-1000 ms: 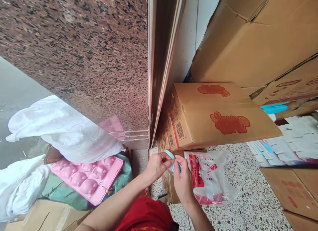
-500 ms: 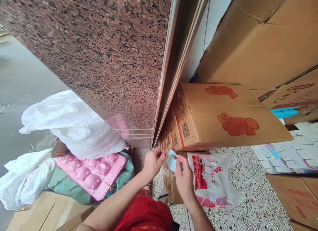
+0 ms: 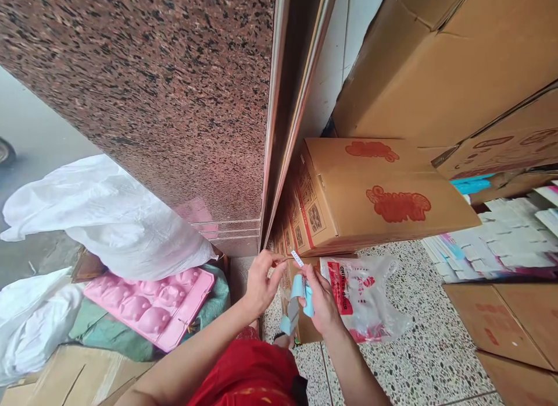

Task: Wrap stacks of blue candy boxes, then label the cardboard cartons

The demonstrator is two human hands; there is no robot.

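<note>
My right hand point(image 3: 321, 298) is closed around a light-blue label strip point(image 3: 298, 285), partly rolled in the fingers. The strip's loose end curls down below the hand and shows a grey side. A small white label point(image 3: 297, 259) with printed characters stands up at the right thumb and fingertips. Close to its left end, my left hand point(image 3: 260, 282) pinches thumb and forefinger together; whatever is between them is too small to make out. Below and behind the hands stand cardboard boxes, and a clear plastic bag point(image 3: 368, 295) with red print lies right of my right hand.
A large carton point(image 3: 349, 191) with red print stands ahead, beside a speckled stone pillar point(image 3: 174, 103). At left lie a pink moulded tray point(image 3: 152, 304) and white sheeting point(image 3: 117, 214). White stacked packs point(image 3: 501, 237) and flat cardboard point(image 3: 505, 319) are at right.
The light-blue strip now hangs lower and curls from my right hand. A white printed label shows between the hands. The view has shifted slightly, and a wheel appears at far left.
</note>
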